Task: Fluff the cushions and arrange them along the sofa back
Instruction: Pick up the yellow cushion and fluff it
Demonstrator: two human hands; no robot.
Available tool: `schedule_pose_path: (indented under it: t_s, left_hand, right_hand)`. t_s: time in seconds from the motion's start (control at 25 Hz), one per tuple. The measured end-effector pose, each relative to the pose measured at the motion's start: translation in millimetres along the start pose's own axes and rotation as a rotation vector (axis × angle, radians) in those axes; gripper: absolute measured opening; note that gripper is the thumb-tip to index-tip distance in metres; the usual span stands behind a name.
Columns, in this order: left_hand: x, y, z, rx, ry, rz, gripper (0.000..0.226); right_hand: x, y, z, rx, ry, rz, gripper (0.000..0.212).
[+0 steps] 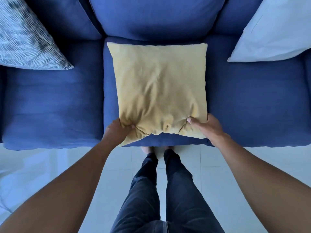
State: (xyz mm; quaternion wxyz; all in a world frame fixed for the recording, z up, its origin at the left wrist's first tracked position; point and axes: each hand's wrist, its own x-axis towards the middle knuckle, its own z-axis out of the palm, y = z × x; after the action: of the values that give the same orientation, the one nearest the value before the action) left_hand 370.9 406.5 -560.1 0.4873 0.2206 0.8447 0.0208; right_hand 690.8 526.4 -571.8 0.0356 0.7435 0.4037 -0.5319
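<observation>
A yellow cushion [158,84] lies flat on the middle seat of the blue sofa [53,105], its far edge close to the sofa back [154,15]. My left hand [117,130] pinches its near left corner, thumb on top. At the near right corner, my right hand [207,128] grips the same way, and the fabric bunches between both hands. A grey-and-white patterned cushion [25,41] leans at the back on the left seat. A white cushion [276,29] leans at the back on the right seat.
The sofa has three seat pads and puffy back pads. I stand right at its front edge on a pale tiled floor [55,167], with my dark-trousered legs [168,190] below the cushion.
</observation>
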Motion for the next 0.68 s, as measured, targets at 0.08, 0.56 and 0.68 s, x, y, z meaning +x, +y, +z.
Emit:
schedule_pose_path:
  t_s: [0.08, 0.56, 0.68]
  left_hand:
    - [-14, 16, -22, -0.106, -0.005, 0.050, 0.043]
    - [-70, 88, -187, -0.637, -0.049, 0.359, 0.047]
    - [-58, 93, -179, -0.751, 0.029, 0.442, 0.064]
  right_hand:
    - [-16, -25, -6, 0.094, 0.003, -0.051, 0.075]
    - [-88, -161, -102, 0.532, 0.098, -0.382, 0.030]
    - [-68, -170, -94, 0.650, 0.131, -0.381, 0.061]
